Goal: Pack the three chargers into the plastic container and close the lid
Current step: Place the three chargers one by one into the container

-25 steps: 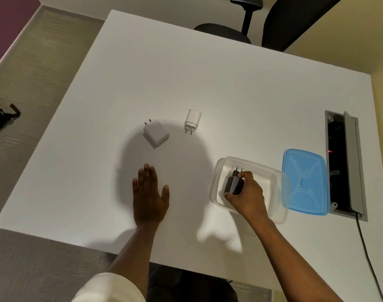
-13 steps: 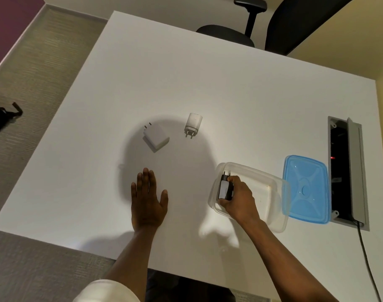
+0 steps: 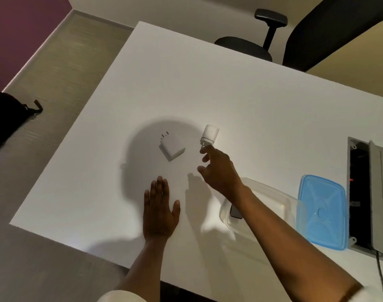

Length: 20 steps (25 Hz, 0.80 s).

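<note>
Reaching toward the far middle of the bench (image 3: 240,94), the right hand (image 3: 218,168) is loosely spread and holds nothing, its fingertips (image 3: 204,150) just at the prongs of the small white charger (image 3: 210,134). The left hand (image 3: 160,212) lies flat and empty, palm down, near the bench's front edge.

Just left of the small charger, a little apart from it, lies the square white charger (image 3: 172,146) with its prongs pointing away. Nearer and to the right, under the right forearm, the clear plastic container (image 3: 282,203) stands open with a dark charger (image 3: 235,211) at its left end. The blue lid (image 3: 321,211) rests on the bench just right of the container, beside a cable hatch (image 3: 364,192).

One of three chargers appears packed, and the step in hand is judged to be picking up the small white one. A sound grip would pinch the body across its two flat sides rather than the prongs, which offer little purchase. It should then be laid down beside the dark charger, leaving room for the square one and for the lid to seat.
</note>
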Each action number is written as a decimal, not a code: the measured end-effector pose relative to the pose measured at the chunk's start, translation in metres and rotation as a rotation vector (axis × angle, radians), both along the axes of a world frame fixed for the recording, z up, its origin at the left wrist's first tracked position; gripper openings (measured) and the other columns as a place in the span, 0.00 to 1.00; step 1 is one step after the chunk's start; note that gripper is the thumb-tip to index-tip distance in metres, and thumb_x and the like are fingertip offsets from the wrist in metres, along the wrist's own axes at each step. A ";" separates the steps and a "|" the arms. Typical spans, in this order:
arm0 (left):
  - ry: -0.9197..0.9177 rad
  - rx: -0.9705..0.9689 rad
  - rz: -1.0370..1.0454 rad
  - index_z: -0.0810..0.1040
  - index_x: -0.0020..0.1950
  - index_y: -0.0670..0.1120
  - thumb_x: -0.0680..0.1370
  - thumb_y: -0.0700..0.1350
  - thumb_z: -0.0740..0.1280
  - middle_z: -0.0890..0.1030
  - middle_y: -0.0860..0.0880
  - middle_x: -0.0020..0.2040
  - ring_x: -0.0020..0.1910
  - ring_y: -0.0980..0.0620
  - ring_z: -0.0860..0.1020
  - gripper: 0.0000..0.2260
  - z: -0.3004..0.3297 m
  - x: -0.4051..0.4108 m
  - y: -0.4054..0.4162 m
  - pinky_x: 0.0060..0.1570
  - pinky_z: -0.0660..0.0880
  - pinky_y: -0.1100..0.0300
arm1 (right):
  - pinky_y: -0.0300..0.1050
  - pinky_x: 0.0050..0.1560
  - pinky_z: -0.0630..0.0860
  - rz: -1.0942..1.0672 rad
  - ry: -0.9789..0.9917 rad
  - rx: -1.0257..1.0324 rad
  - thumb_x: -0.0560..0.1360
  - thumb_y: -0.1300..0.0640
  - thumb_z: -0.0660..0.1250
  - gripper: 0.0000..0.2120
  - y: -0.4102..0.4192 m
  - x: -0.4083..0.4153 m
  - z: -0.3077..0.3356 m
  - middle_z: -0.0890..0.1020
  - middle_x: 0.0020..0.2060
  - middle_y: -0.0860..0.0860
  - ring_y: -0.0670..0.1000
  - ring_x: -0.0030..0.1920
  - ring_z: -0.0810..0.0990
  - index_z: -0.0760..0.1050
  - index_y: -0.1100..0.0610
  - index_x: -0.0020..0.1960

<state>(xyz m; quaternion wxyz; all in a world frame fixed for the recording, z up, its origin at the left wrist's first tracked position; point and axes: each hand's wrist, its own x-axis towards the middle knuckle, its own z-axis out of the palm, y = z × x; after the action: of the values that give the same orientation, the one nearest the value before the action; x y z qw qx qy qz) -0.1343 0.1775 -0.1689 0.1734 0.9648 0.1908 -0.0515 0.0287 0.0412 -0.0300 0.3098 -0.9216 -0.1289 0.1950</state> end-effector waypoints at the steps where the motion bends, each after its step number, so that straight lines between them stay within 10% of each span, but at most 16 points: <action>1: 0.005 0.001 0.002 0.50 0.81 0.45 0.79 0.57 0.54 0.53 0.45 0.82 0.81 0.46 0.53 0.33 0.001 0.000 0.000 0.78 0.53 0.46 | 0.49 0.51 0.79 0.070 0.005 -0.027 0.71 0.57 0.72 0.23 0.019 0.011 -0.006 0.81 0.53 0.54 0.53 0.48 0.81 0.70 0.54 0.64; 8: 0.001 0.022 0.008 0.50 0.81 0.46 0.80 0.58 0.54 0.52 0.47 0.82 0.81 0.49 0.49 0.33 -0.006 -0.001 0.000 0.80 0.49 0.49 | 0.59 0.58 0.77 0.340 -0.020 -0.251 0.68 0.56 0.75 0.42 0.086 0.060 -0.047 0.67 0.70 0.58 0.62 0.65 0.73 0.56 0.50 0.76; 20: 0.029 0.028 0.017 0.50 0.81 0.46 0.80 0.59 0.54 0.52 0.48 0.82 0.81 0.49 0.48 0.33 -0.009 0.001 0.000 0.79 0.50 0.49 | 0.55 0.55 0.80 0.248 -0.097 -0.263 0.69 0.54 0.75 0.34 0.067 0.003 -0.071 0.75 0.61 0.58 0.58 0.58 0.77 0.61 0.51 0.69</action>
<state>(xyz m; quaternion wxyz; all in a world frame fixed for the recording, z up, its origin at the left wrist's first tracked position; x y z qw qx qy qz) -0.1330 0.1771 -0.1776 0.1574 0.9646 0.2023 -0.0616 0.0314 0.1087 -0.1010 0.1538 -0.9394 -0.2300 0.2022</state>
